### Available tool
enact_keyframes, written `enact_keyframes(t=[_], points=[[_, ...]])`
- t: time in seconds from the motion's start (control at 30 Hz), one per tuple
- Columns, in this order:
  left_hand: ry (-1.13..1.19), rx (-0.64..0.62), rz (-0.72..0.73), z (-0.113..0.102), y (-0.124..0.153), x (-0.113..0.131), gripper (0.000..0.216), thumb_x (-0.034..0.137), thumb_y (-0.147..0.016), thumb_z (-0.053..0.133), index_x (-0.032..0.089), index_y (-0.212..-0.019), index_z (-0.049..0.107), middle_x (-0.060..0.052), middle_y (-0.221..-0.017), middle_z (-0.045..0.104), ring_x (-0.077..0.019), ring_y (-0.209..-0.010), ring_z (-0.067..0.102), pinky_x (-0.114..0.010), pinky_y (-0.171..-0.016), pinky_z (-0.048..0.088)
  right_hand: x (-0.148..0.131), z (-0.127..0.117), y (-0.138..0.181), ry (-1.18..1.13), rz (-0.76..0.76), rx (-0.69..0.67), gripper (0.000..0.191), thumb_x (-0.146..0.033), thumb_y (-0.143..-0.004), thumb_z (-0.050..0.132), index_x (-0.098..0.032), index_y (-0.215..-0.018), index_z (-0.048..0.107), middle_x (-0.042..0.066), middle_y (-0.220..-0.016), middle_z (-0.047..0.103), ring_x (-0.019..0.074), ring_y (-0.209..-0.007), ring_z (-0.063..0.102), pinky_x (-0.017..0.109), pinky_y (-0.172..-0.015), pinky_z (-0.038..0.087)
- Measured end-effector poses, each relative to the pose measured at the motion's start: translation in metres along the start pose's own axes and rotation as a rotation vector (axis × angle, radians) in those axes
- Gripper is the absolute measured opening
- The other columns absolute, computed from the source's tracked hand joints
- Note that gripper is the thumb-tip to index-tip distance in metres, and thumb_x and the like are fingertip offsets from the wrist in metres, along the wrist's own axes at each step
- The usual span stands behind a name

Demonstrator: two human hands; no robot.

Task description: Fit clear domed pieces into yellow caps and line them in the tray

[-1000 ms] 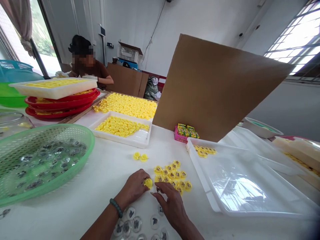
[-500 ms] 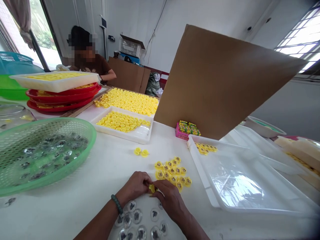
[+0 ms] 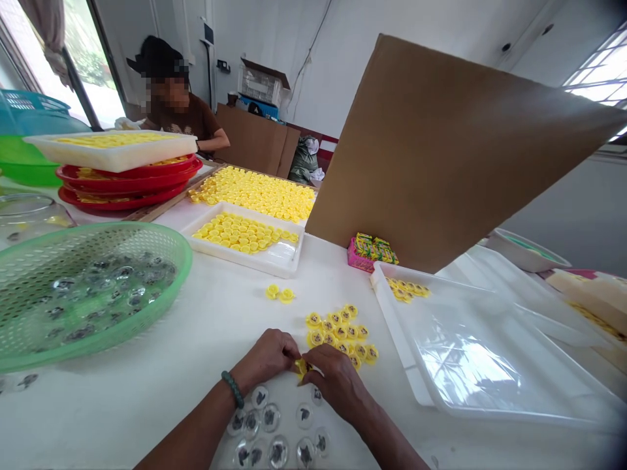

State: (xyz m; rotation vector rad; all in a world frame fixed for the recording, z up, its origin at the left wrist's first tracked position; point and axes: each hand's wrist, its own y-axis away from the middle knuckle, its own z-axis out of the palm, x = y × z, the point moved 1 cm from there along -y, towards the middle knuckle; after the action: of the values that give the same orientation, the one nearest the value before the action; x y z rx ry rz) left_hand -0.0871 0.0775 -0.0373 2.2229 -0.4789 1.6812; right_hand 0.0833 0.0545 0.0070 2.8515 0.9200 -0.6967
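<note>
Between my two hands is a small yellow round plastic piece (image 3: 300, 367), partly hidden by the fingers. My left hand (image 3: 270, 356) pinches its left side, with a dark beaded bracelet on that wrist. From the right, my right hand (image 3: 337, 375) closes thumb and fingers on the same piece. Several clear domed discs with dark pictures (image 3: 278, 450) lie on the table just below my hands. Beyond my right hand sits a cluster of yellow pieces with pictures in them (image 3: 340, 331). Two plain yellow pieces (image 3: 279, 294) lie farther off.
At left stands a green basket (image 3: 183, 261) of clear discs. A white tray (image 3: 289, 264) holds yellow pieces; another white tray (image 3: 416, 382) is at right. Red trays (image 3: 127, 202) are stacked behind. A cardboard sheet (image 3: 441, 150) leans over the table. A co-worker (image 3: 183, 124) sits at the back.
My view has shifted slightly, so the scene sits a little to the right. Both hands stay at the yellow piece. The co-worker's head has turned.
</note>
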Motion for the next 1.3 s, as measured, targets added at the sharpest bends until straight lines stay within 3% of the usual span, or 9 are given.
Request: enact_keyframes(t=[0.23, 0.37, 0.47, 0.67, 0.77, 0.9, 1.03, 1.17, 1.3], points=[[-0.052, -0.04, -0.032, -0.003, 0.002, 0.006, 0.018, 0.014, -0.058, 0.057, 0.017, -0.069, 0.07, 0.0, -0.071, 0.066, -0.0166, -0.067, 0.059, -0.022, -0.061, 0.042, -0.003, -0.003, -0.014, 0.137, 0.09, -0.085, 0.02, -0.028, -0.062, 0.078, -0.019, -0.061, 0.061, -0.001, -0.063, 0.059, 0.0147, -0.06, 0.053, 0.023, -0.053, 0.032], [0.002, -0.051, -0.068, -0.004, 0.008, 0.011, 0.019, 0.02, -0.06, 0.06, 0.017, -0.076, 0.071, 0.0, -0.073, 0.067, -0.017, -0.07, 0.059, -0.021, -0.061, 0.042, -0.007, 0.001, 0.0, 0.101, 0.123, 0.05, 0.013, -0.023, -0.068, 0.074, -0.02, -0.074, 0.063, 0.0, -0.077, 0.06, 0.0168, -0.074, 0.055, 0.024, -0.063, 0.039], [0.026, 0.011, -0.128, 0.0, 0.008, 0.011, 0.018, 0.025, -0.061, 0.063, 0.015, -0.074, 0.07, -0.001, -0.069, 0.066, -0.0173, -0.068, 0.059, -0.021, -0.06, 0.042, -0.01, 0.008, 0.009, 0.068, 0.105, 0.148, 0.012, -0.015, -0.072, 0.069, -0.021, -0.077, 0.061, 0.002, -0.083, 0.059, 0.0171, -0.081, 0.054, 0.025, -0.068, 0.04], [-0.051, 0.151, -0.171, 0.003, -0.001, 0.009, 0.011, 0.022, -0.06, 0.063, 0.016, -0.069, 0.066, 0.001, -0.061, 0.062, -0.0146, -0.059, 0.055, -0.021, -0.053, 0.037, -0.004, 0.015, -0.004, 0.195, 0.126, 0.181, 0.019, -0.011, -0.067, 0.073, -0.019, -0.066, 0.056, 0.001, -0.076, 0.057, 0.0172, -0.075, 0.054, 0.025, -0.063, 0.04], [-0.113, 0.3, -0.197, -0.007, -0.003, 0.012, 0.009, 0.024, -0.063, 0.064, 0.017, -0.069, 0.064, 0.001, -0.062, 0.062, -0.0149, -0.062, 0.056, -0.022, -0.056, 0.038, -0.002, 0.007, -0.012, 0.283, 0.159, 0.202, 0.021, -0.01, -0.067, 0.072, -0.019, -0.063, 0.054, 0.001, -0.074, 0.057, 0.0183, -0.074, 0.054, 0.027, -0.064, 0.041], [-0.179, 0.552, -0.298, -0.029, -0.001, 0.016, 0.007, 0.026, -0.072, 0.059, 0.02, -0.075, 0.062, 0.001, -0.07, 0.062, -0.0148, -0.066, 0.057, -0.023, -0.06, 0.039, -0.01, -0.007, -0.034, 0.255, 0.116, 0.248, 0.009, -0.014, -0.082, 0.056, -0.021, -0.077, 0.059, 0.003, -0.08, 0.058, 0.0188, -0.077, 0.055, 0.028, -0.067, 0.043], [-0.267, 0.708, -0.369, -0.044, 0.003, 0.016, 0.021, 0.019, -0.077, 0.056, 0.021, -0.098, 0.056, -0.001, -0.093, 0.06, -0.0156, -0.075, 0.057, -0.025, -0.066, 0.04, -0.014, -0.009, -0.084, 0.206, 0.032, 0.216, 0.03, -0.011, -0.087, 0.041, -0.022, -0.112, 0.054, 0.006, -0.101, 0.06, 0.0194, -0.091, 0.055, 0.028, -0.075, 0.044], [-0.366, 0.714, -0.349, -0.044, 0.009, 0.012, 0.03, 0.011, -0.077, 0.052, 0.02, -0.105, 0.052, -0.004, -0.102, 0.055, -0.017, -0.085, 0.055, -0.025, -0.072, 0.04, -0.005, 0.005, -0.125, 0.21, 0.055, 0.143, 0.036, -0.003, -0.08, 0.044, -0.019, -0.109, 0.057, 0.008, -0.107, 0.06, 0.0205, -0.094, 0.055, 0.029, -0.078, 0.044], [-0.423, 0.625, -0.355, -0.038, 0.015, 0.012, 0.032, 0.01, -0.075, 0.054, 0.02, -0.105, 0.052, -0.005, -0.099, 0.055, -0.018, -0.087, 0.055, -0.026, -0.074, 0.038, -0.01, 0.019, -0.123, 0.191, 0.058, 0.09, 0.027, -0.003, -0.078, 0.043, -0.018, -0.09, 0.062, 0.008, -0.093, 0.064, 0.0197, -0.086, 0.057, 0.029, -0.075, 0.045]])
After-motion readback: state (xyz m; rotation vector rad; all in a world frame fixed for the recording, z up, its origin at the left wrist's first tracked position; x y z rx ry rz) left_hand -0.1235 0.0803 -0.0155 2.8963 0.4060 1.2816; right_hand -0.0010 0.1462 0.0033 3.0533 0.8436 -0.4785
